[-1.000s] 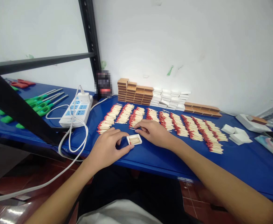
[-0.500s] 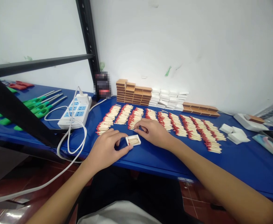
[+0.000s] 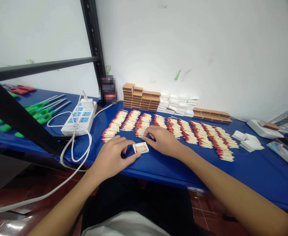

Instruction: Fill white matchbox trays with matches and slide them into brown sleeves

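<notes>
Steadying a small white tray (image 3: 141, 148) half-filled with matchsticks, the left hand (image 3: 112, 156) is pinching its edge; just beyond it the right hand (image 3: 161, 140) is curling, fingertips together, by the red-tipped matchstick rows (image 3: 168, 127)

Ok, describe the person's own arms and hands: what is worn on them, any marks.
Both forearms are bare from the bottom edge of the picture to the wrists: no sleeves show. The left hand and the right hand wear no gloves, and no rings, watch or bands are visible. No markings can be made out on either arm.
</notes>
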Action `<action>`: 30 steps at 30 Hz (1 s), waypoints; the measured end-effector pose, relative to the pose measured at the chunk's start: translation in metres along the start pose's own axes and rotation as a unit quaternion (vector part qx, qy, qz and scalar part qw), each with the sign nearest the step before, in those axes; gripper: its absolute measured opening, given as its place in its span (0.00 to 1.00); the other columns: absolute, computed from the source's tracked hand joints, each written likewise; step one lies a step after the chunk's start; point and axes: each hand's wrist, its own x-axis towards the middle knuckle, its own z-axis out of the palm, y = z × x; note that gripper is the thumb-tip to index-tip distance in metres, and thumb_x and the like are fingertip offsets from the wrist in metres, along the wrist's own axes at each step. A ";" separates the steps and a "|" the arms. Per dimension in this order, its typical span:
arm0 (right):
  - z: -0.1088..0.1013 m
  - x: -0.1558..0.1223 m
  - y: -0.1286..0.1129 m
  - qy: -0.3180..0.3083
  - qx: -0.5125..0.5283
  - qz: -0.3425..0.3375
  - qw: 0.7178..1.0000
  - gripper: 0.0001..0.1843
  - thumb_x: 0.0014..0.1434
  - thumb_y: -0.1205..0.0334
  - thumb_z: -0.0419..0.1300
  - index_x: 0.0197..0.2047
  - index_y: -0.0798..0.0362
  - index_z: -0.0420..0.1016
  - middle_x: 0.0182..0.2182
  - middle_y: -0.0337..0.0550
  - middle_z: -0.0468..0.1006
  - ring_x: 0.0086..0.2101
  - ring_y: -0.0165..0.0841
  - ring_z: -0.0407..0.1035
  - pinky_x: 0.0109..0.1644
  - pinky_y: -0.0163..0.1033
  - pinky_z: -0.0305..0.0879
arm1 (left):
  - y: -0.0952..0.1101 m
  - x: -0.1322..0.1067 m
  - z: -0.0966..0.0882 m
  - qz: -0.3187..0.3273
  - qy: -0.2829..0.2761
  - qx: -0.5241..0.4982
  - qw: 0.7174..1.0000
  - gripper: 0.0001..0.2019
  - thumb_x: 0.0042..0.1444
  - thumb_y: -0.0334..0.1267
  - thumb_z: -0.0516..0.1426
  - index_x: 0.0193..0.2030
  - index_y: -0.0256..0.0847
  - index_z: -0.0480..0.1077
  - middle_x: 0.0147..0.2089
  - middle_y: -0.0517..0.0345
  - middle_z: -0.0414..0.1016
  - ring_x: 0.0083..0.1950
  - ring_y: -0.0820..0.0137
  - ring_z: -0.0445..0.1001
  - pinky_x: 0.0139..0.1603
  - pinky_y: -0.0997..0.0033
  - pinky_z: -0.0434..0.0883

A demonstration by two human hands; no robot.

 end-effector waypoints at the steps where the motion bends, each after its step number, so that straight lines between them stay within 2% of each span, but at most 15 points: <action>1: 0.000 0.000 0.000 -0.003 -0.001 0.002 1.000 0.05 0.71 0.63 0.63 0.40 0.53 0.77 0.31 0.39 0.73 0.32 0.33 0.65 0.38 0.38 0.57 | 0.000 0.000 0.000 0.000 0.001 -0.001 1.000 0.10 0.65 0.45 0.69 0.47 0.44 0.81 0.31 0.61 0.74 0.35 0.66 0.72 0.39 0.65 0.66; 12: -0.006 -0.001 0.004 -0.038 0.011 -0.025 0.999 0.04 0.73 0.64 0.62 0.43 0.53 0.76 0.35 0.41 0.75 0.34 0.33 0.67 0.40 0.38 0.58 | -0.001 -0.001 0.000 -0.002 -0.001 -0.006 1.000 0.11 0.65 0.45 0.69 0.49 0.43 0.81 0.31 0.62 0.73 0.36 0.66 0.71 0.40 0.65 0.66; 19: -0.001 0.002 0.004 -0.025 0.012 -0.032 0.999 0.02 0.72 0.66 0.64 0.46 0.54 0.79 0.33 0.40 0.74 0.33 0.33 0.66 0.40 0.37 0.58 | 0.000 -0.001 0.000 0.004 0.000 -0.003 1.000 0.11 0.65 0.44 0.69 0.49 0.42 0.81 0.31 0.62 0.72 0.35 0.66 0.70 0.40 0.65 0.65; 26: 0.001 0.002 0.006 -0.013 0.040 -0.070 0.997 0.07 0.74 0.66 0.61 0.50 0.52 0.81 0.39 0.44 0.78 0.36 0.34 0.70 0.42 0.38 0.61 | -0.001 0.000 0.000 0.008 -0.004 0.000 1.000 0.10 0.65 0.43 0.68 0.49 0.43 0.81 0.30 0.63 0.70 0.34 0.67 0.69 0.41 0.65 0.65; 30: 0.001 0.003 0.006 -0.017 0.043 -0.064 0.997 0.06 0.73 0.66 0.61 0.48 0.52 0.81 0.39 0.45 0.78 0.36 0.34 0.70 0.41 0.38 0.61 | -0.002 0.000 0.001 0.010 -0.003 0.001 1.000 0.09 0.65 0.44 0.68 0.48 0.43 0.81 0.30 0.63 0.70 0.35 0.67 0.69 0.41 0.65 0.64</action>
